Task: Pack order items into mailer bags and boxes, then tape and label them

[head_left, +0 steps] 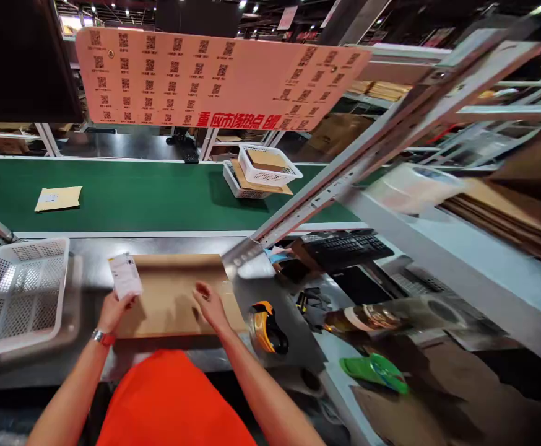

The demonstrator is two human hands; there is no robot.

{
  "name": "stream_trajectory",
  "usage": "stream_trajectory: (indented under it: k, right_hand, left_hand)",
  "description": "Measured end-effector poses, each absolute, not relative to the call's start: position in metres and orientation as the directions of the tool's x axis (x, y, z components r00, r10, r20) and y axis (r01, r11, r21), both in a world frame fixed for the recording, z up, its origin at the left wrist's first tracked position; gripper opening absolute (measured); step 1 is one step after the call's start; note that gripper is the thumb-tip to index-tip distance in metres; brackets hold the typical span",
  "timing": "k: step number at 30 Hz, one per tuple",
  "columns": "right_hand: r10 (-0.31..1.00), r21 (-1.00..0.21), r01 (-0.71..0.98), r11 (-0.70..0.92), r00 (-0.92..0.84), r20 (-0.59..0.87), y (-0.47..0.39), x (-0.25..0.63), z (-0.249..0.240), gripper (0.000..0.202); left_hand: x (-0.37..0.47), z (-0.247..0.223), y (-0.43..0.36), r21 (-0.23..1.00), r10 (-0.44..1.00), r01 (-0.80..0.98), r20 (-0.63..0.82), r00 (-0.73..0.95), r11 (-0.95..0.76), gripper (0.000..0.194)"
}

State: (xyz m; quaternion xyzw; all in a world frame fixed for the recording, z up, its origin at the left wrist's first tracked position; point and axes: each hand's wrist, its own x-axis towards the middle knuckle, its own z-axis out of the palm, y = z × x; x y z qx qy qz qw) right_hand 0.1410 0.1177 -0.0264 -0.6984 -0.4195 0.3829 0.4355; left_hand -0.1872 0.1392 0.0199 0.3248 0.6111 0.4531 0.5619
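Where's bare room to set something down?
Widest: the green belt between the envelope and the stacked baskets. Also the middle of the cardboard, between the left hand and right hand. Crowded: right side, around the dispenser and keyboard.

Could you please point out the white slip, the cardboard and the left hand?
White slip (125, 274), head view: its printed face.
Cardboard (171, 300), head view: its upper face.
Left hand (114, 311), head view: its back.

White rectangular paper slip (125, 275) in the left hand (116, 308); flat brown cardboard piece (168, 303) on the grey metal table (87, 303), beneath both hands. Left of the hands: white perforated plastic basket (22, 297). Right: yellow-and-black tape dispenser (261, 328). Beyond: green conveyor belt (159, 198), bearing stacked white plastic baskets (265, 175).
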Motion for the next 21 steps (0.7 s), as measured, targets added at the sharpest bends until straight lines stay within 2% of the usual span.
stream_trajectory:
  k: [1, 4, 6, 9, 14, 21]
  right_hand:
    - [0.94, -0.948, 0.166, -0.273, 0.254, -0.227, 0.11, 0.125, -0.024, 0.063]
    - [0.938, -0.932, -0.114, -0.345, -0.017, -0.346, 0.083, 0.091, -0.016, 0.064]
    - [0.928, -0.892, -0.26, -0.371, -0.064, -0.367, 0.065, 0.083, -0.01, 0.064]
    - [0.92, -0.839, -0.399, -0.371, -0.036, -0.39, 0.043, 0.088, -0.006, 0.062]
    - [0.899, -0.805, -0.433, -0.406, -0.03, -0.437, 0.021, 0.105, -0.009, 0.055]
    - [0.902, -0.823, -0.413, -0.391, 0.008, -0.433, 0.007, 0.121, -0.017, 0.052]
  left_hand:
    - [-0.159, 0.014, 0.127, 0.891, 0.901, -0.185, -0.43, -0.048, 0.415, 0.039]
    - [-0.099, 0.001, 0.099, 0.82, 0.876, -0.325, -0.478, 0.065, 0.471, 0.037]
    - [-0.078, -0.003, 0.088, 0.798, 0.867, -0.362, -0.492, 0.071, 0.483, 0.038]
    - [-0.066, -0.008, 0.077, 0.795, 0.865, -0.371, -0.499, 0.049, 0.48, 0.041]
    - [-0.052, -0.018, 0.059, 0.786, 0.861, -0.388, -0.506, 0.043, 0.481, 0.046]
    - [-0.034, -0.02, 0.043, 0.801, 0.851, -0.331, -0.525, 0.014, 0.499, 0.043]
